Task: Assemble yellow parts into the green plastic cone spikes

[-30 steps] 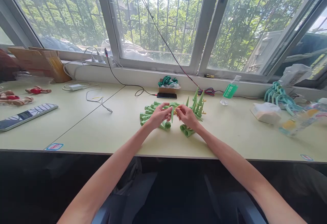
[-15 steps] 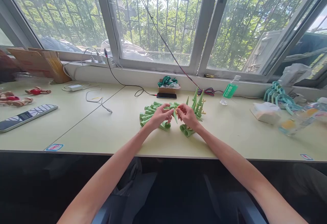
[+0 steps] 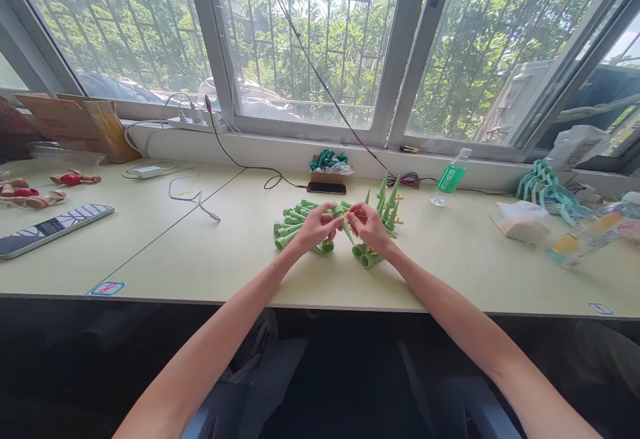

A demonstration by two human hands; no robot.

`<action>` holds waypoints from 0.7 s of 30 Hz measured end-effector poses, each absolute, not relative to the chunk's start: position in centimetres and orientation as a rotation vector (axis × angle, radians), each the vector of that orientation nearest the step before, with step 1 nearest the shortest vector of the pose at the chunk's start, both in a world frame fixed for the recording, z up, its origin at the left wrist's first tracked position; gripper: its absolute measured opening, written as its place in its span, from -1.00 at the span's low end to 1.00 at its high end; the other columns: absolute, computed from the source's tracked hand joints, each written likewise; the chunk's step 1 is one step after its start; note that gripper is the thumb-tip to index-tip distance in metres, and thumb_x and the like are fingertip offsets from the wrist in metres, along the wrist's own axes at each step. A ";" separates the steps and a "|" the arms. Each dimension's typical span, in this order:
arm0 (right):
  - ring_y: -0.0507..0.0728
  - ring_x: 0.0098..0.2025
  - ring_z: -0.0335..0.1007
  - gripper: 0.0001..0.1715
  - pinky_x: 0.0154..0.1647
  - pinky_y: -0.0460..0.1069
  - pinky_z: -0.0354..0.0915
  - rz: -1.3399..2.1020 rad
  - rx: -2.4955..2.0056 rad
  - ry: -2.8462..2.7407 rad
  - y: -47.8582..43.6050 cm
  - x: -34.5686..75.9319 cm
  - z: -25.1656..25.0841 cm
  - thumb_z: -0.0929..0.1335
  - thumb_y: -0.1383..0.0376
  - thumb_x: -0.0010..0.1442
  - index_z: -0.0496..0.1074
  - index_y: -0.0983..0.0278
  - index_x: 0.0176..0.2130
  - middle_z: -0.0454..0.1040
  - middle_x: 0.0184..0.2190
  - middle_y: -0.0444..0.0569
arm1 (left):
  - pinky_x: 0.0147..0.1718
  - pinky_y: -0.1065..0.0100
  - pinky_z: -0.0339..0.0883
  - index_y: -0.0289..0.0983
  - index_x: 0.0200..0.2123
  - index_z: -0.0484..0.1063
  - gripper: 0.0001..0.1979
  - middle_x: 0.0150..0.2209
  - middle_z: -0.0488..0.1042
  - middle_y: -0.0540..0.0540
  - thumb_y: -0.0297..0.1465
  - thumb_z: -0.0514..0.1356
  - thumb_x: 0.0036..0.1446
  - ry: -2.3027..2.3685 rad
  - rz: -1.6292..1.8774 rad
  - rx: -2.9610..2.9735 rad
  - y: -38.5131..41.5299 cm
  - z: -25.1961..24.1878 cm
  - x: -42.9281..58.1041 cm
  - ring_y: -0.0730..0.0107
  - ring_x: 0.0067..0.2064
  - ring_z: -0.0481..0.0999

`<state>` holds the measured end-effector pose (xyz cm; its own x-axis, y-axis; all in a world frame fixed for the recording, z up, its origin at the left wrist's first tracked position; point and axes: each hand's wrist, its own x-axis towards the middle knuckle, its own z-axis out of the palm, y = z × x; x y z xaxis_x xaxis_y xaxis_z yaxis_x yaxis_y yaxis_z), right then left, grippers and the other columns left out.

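Note:
My left hand (image 3: 314, 227) and my right hand (image 3: 369, 226) meet over the middle of the pale green table (image 3: 200, 259). Together they pinch a small green cone (image 3: 346, 227) that points down and to the right. A pile of loose green cones (image 3: 293, 223) lies on the table behind my left hand. Several cones stand upright in a cluster (image 3: 389, 205) behind my right hand. Two more cones (image 3: 367, 257) lie just under my right wrist.
A black phone (image 3: 326, 187) and a small box of green pieces (image 3: 329, 163) lie behind the cones. A water bottle (image 3: 451, 177) stands to the right, with white packets (image 3: 521, 220) and teal clips (image 3: 546, 189) beyond. Cables (image 3: 190, 193) and a keyboard (image 3: 53, 225) lie left.
The cone held between my hands has tilted from pointing straight down to pointing down and right. Both hands have shifted slightly; nothing else on the table moved.

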<state>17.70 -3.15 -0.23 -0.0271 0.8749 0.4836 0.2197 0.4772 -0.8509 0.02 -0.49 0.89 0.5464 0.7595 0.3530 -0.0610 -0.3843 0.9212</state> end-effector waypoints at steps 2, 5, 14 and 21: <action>-0.02 -0.61 0.21 -0.68 -0.61 -0.09 0.13 0.699 -0.988 -1.538 -3.2 17.7 -0.2 0.36 0.05 0.19 0.28 0.23 -0.29 0.34 -0.54 -0.18 | -0.67 0.49 0.21 -0.26 -0.09 0.24 -0.53 -0.50 0.47 0.01 -0.10 0.28 0.07 0.599 1.011 1.760 -0.4 0.7 0.0 0.57 -0.65 0.30; -0.02 -0.59 0.21 -0.69 -0.60 -0.09 0.13 0.705 -0.980 -1.530 -3.2 17.7 -0.1 0.36 0.05 0.18 0.28 0.22 -0.28 0.34 -0.52 -0.18 | -0.67 0.50 0.19 -0.26 -0.08 0.25 -0.53 -0.49 0.47 0.01 -0.10 0.27 0.08 0.634 1.036 1.789 -0.2 0.5 0.1 0.57 -0.65 0.28; -0.03 -0.57 0.20 -0.66 -0.60 -0.10 0.13 0.724 -0.956 -1.505 -3.2 17.6 0.0 0.39 0.04 0.15 0.27 0.22 -0.27 0.32 -0.51 -0.19 | -0.46 0.44 0.32 -0.25 -0.12 0.32 -0.65 -0.46 0.46 0.02 -0.19 0.26 0.11 0.751 1.207 2.135 -0.3 0.1 0.1 0.48 -0.49 0.39; -0.04 -0.63 0.15 -0.62 -0.69 -0.13 0.09 0.841 -0.932 -1.441 -3.6 17.4 0.5 0.42 0.04 0.11 0.25 0.20 -0.27 0.28 -0.59 -0.25 | -0.51 0.48 0.24 -0.23 -0.14 0.36 -0.75 -0.48 0.39 0.05 -0.25 0.20 0.16 0.778 1.262 2.289 -0.4 0.1 0.2 0.54 -0.53 0.27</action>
<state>17.42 -3.56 0.49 -0.0169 0.9052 0.4246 0.0757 0.4246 -0.9022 0.17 -0.42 0.07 0.4339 0.6449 0.6292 0.2726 -0.7596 0.5906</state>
